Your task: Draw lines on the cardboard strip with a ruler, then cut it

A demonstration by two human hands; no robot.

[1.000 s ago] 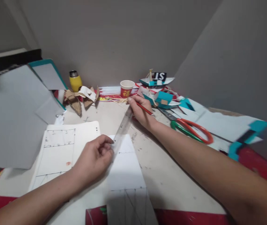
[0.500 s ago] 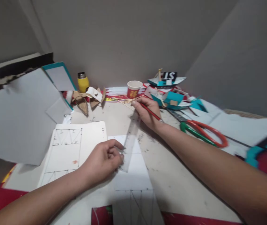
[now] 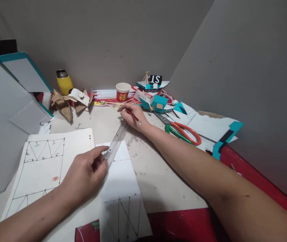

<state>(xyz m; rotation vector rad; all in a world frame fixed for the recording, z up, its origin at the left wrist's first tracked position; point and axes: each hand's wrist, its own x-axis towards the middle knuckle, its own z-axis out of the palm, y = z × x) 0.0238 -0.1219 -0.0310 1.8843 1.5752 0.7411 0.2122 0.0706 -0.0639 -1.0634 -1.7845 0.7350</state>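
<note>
My left hand (image 3: pixel 86 174) pinches the near end of a clear plastic ruler (image 3: pixel 116 143), which slants up and to the right over a white card strip (image 3: pixel 120 183) marked with pencil lines. My right hand (image 3: pixel 132 116) rests at the ruler's far end and grips a red pencil (image 3: pixel 133 116). A white sheet with drawn truss triangles (image 3: pixel 45 161) lies to the left of the card, under my left forearm.
Scissors with red and green handles (image 3: pixel 181 131) lie to the right. At the back stand a yellow bottle (image 3: pixel 64 82), a red paper cup (image 3: pixel 122 91), brown cardboard models (image 3: pixel 69 101) and teal paper boats (image 3: pixel 155 99). Grey boards (image 3: pixel 4 117) lean at left. Walls close in behind and right.
The view has swung and shifted. Both hands stay on the ruler, which has shifted a little over the white card strip. The pencil remains in my right hand.
</note>
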